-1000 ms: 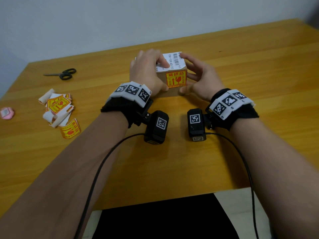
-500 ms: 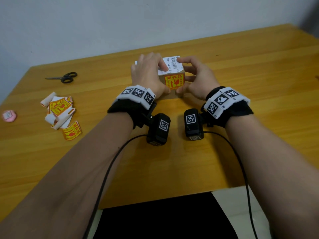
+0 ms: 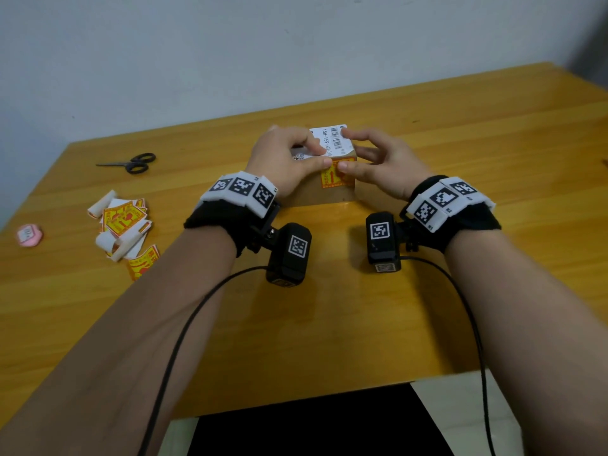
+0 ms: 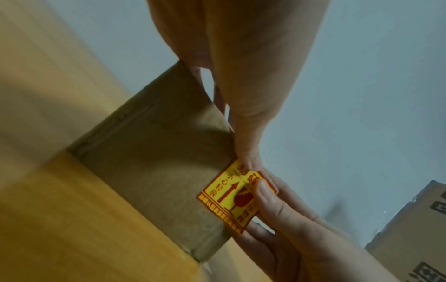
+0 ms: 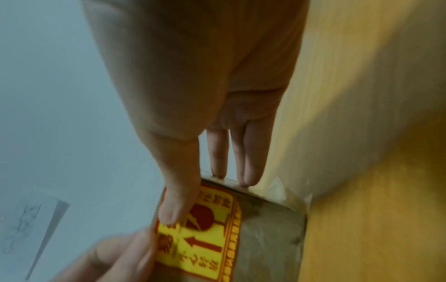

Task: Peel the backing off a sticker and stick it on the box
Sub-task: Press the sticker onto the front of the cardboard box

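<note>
A small cardboard box [image 3: 329, 195] stands on the tabletop [image 3: 329, 317] near the middle of its far edge, with a white barcode label [image 3: 332, 141] on its top. A yellow and red sticker [image 3: 334, 179] lies on the box's near side, up against the top edge. The left hand [image 3: 283, 159] drapes over the box's left part, fingers curled onto the top and thumb pressed flat on the sticker's upper left corner. The right hand [image 3: 381, 162] is at the box's right side; its thumb presses the sticker's upper right part, thumb tip almost meeting the other thumb, while its fingers are spread and loosely bent, one fingertip on the barcode label. Near the tabletop's left edge lies a heap of stickers and curled white backing strips [image 3: 123, 225], with a pink round thing [image 3: 29, 235] further left and black scissors [image 3: 131, 162] toward the far left corner.
</note>
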